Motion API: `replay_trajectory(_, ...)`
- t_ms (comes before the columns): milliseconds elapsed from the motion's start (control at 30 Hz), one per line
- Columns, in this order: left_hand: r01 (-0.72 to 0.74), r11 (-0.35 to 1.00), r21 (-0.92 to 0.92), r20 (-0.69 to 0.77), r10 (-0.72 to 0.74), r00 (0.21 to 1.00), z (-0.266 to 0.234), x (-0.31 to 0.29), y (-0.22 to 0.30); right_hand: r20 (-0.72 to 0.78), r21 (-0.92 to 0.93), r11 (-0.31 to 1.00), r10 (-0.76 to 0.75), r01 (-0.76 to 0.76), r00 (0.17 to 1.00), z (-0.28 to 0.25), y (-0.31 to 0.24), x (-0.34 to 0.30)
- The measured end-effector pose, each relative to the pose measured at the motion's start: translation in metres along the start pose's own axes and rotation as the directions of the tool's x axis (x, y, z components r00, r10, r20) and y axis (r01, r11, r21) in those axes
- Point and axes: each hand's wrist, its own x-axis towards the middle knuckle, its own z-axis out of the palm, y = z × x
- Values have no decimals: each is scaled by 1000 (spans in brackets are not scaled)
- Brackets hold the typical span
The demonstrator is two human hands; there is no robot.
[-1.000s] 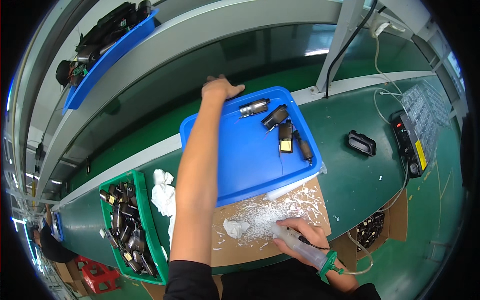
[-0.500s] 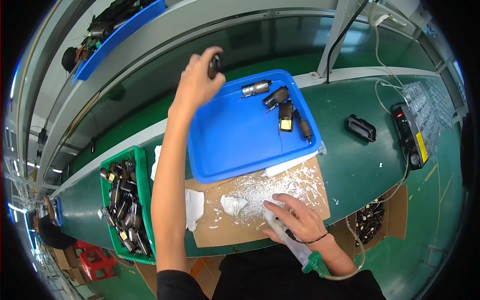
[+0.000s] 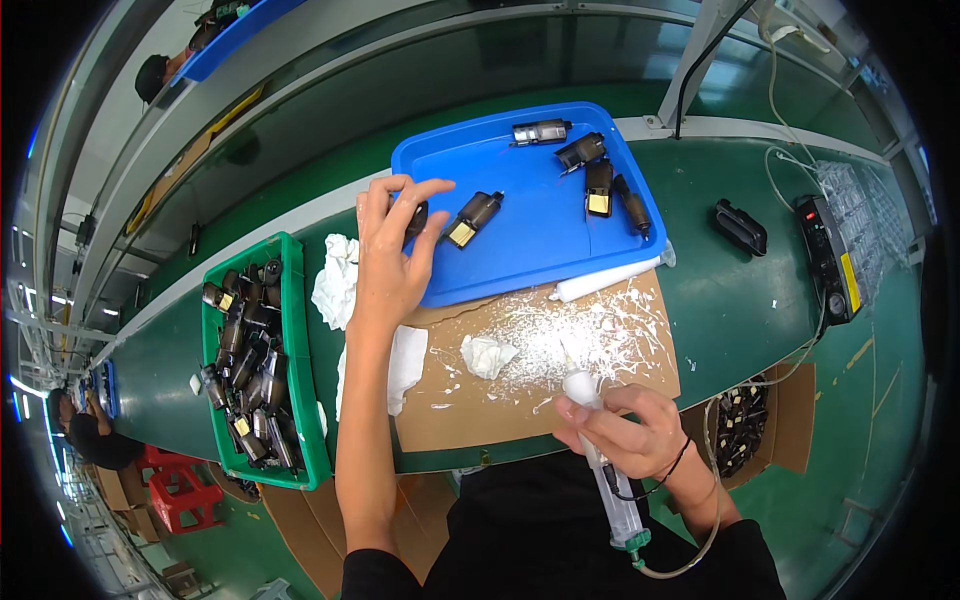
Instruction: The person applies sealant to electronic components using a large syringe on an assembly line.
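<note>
My left hand (image 3: 388, 250) is over the left edge of the blue tray (image 3: 505, 275), its fingers curled around a small dark motor (image 3: 415, 222) that they partly hide. Just right of its fingertips, another dark motor (image 3: 473, 218) with a yellow label lies in the tray. Several more motors, one of them this labelled one (image 3: 599, 190), rest along the tray's right side. My right hand (image 3: 630, 430) grips a clear dispensing syringe (image 3: 622, 515) with a green end cap and an air hose. Its white nozzle end (image 3: 580, 385) points away over cardboard (image 3: 450, 425) smeared with white paste.
A green crate (image 3: 312, 400) full of motors stands at the left. Crumpled tissues (image 3: 487, 355) and a white tube (image 3: 605, 281) lie near the tray. At the right are a black plastic holder (image 3: 740, 228) and a black control box (image 3: 826, 255). Below sits a carton of parts (image 3: 790, 420).
My left hand has come down and nearer, and a motor now lies in the tray beside it. The syringe has swung more upright in my right hand. The view has shifted.
</note>
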Motion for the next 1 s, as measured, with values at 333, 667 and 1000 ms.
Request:
replay_trajectory(333, 27, 94, -995, -37, -610, 792, -4, -43, -58, 1, 46, 999, -19, 19, 1000, 3, 6, 26)
replay_trajectory(667, 30, -544, -838, 451, -661, 600, 23, -56, -49, -36, 539, 638, 670, -550, 741, 28, 17, 32)
replay_trajectory(1000, 277, -623, -732, 579, -353, 735, 5, -53, -42, 41, 438, 578, 752, -688, 658, 49, 39, 49)
